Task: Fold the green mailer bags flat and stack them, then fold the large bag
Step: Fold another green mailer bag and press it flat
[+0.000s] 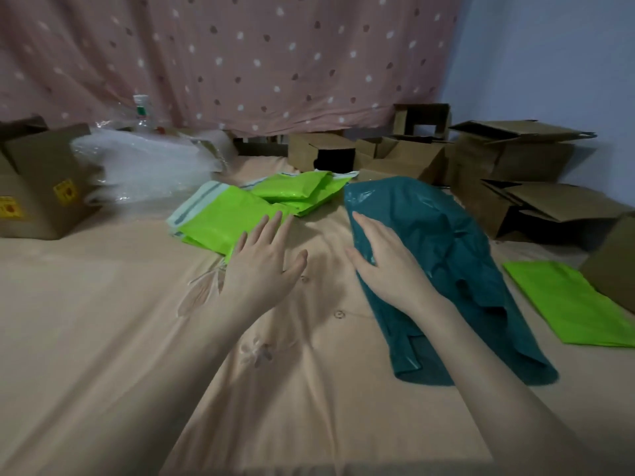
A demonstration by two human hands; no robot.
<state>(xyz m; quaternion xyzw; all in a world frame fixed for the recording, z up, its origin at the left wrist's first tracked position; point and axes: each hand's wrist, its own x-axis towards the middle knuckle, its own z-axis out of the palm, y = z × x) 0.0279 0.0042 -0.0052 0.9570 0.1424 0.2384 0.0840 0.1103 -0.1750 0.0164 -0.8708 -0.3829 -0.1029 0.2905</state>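
Note:
Several lime-green mailer bags (220, 214) lie in a loose pile at the middle of the bed, some with white adhesive strips showing. One more green mailer bag (570, 304) lies flat at the right. A large teal plastic bag (429, 228) stretches, crumpled, from the centre towards the lower right. My left hand (264, 262) hovers with fingers spread over the near edge of the green pile. My right hand (388, 266) rests flat, fingers apart, on the teal bag's left side. Neither hand grips anything.
A peach bedsheet (103, 338) covers the bed. A cardboard box (37, 187) stands at the left, beside clear bubble wrap (144, 166) and a plastic bottle (142, 111). Several open cardboard boxes (515, 159) crowd the back right. A dotted pink curtain (240, 56) hangs behind.

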